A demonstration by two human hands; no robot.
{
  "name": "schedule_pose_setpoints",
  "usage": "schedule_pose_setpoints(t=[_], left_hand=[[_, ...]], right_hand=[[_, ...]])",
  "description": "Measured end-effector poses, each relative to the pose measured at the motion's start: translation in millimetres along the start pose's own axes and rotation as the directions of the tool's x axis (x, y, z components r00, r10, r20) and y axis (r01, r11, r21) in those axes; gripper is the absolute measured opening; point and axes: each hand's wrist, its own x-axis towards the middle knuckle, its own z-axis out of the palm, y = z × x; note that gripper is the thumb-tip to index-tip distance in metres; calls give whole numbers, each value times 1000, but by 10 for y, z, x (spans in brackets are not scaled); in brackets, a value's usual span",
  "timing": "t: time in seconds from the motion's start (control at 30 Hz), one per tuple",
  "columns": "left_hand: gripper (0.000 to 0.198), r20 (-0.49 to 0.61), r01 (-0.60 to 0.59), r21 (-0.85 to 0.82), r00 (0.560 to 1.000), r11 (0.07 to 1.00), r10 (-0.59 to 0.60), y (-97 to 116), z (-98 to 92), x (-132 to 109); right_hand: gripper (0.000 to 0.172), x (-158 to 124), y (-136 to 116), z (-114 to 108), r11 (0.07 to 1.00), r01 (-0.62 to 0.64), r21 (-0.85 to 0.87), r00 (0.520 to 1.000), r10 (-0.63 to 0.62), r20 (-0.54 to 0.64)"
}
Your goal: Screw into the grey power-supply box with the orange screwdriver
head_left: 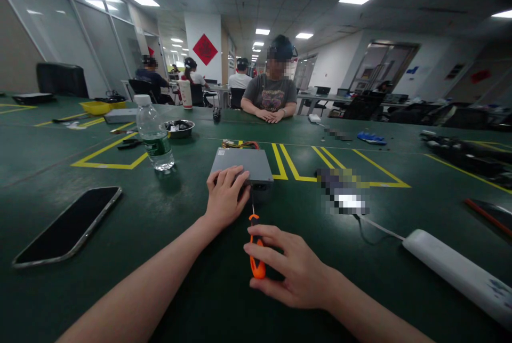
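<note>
Lying on the green bench (120, 289), the grey metal box (241, 166) sits just beyond the left hand (226, 196), whose fingers (234, 176) spread flat over its near edge. The right hand (290, 268) has its fingers curled tight round the orange screwdriver (256, 247), whose thin shaft points at the box's near face. A water bottle (154, 135) stands to the far left, a dark phone (70, 225) lies near left, and a white power strip (456, 273) lies right. Across the bench a person (272, 92) sits with hands folded.

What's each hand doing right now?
Left hand: open, resting flat on the grey metal box.
Right hand: closed around the orange screwdriver.
</note>
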Motion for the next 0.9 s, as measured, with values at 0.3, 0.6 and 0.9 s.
schedule_pose_setpoints(t=[0.3, 0.6, 0.9], left_hand=[[27, -1, -9, 9, 1000, 1000, 9, 0, -6, 0], [28, -1, -6, 6, 1000, 1000, 6, -2, 2, 3], [28, -6, -5, 1, 1000, 1000, 5, -5, 5, 1]], right_hand=[[40, -7, -10, 8, 993, -64, 98, 998, 67, -23], [36, -5, 23, 49, 1000, 0, 21, 991, 2, -134], [35, 8, -15, -11, 1000, -8, -13, 1000, 9, 23]])
